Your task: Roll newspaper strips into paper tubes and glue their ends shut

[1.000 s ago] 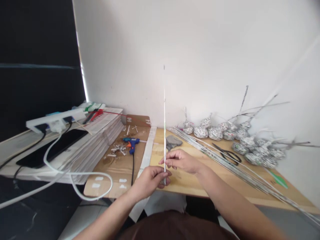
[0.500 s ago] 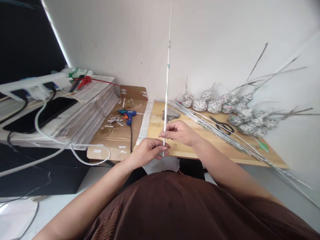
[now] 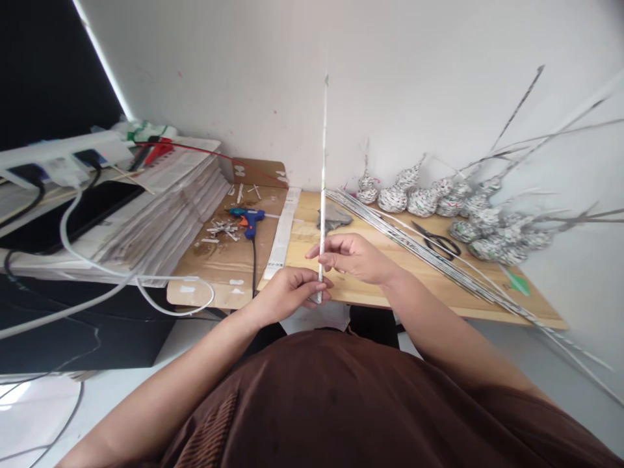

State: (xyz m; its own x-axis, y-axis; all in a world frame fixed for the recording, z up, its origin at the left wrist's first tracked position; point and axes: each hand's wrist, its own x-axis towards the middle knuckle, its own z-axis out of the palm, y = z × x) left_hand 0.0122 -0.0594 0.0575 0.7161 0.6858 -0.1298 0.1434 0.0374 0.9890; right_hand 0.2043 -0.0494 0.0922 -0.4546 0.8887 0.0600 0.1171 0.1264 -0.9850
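Note:
A long, thin rolled-paper stick (image 3: pixel 324 162) stands almost upright in front of me, its tip against the pale wall. Close to its lower end, my left hand (image 3: pixel 295 290) pinches it between thumb and fingers. Just above, my right hand (image 3: pixel 347 255) is closed around the same stick with the fingertips. Both hands are over the front edge of the wooden table (image 3: pixel 385 283). Behind the stick lies a grey cloth-like piece (image 3: pixel 334 218).
More paper sticks (image 3: pixel 414 250) lie slantwise beside black scissors (image 3: pixel 436 240). Several woven-paper gourd shapes (image 3: pixel 422 201) line the wall. Leftward are a blue glue gun (image 3: pixel 251 222) on cardboard (image 3: pixel 195 292), paper scraps (image 3: pixel 224 229), stacked paper (image 3: pixel 180 208), a phone (image 3: pixel 82 214) and a power strip (image 3: pixel 63 159).
The upper part of the stick has swung a little to the left, and its tip appears lower in view. My right hand has shifted slightly; both hands keep their hold.

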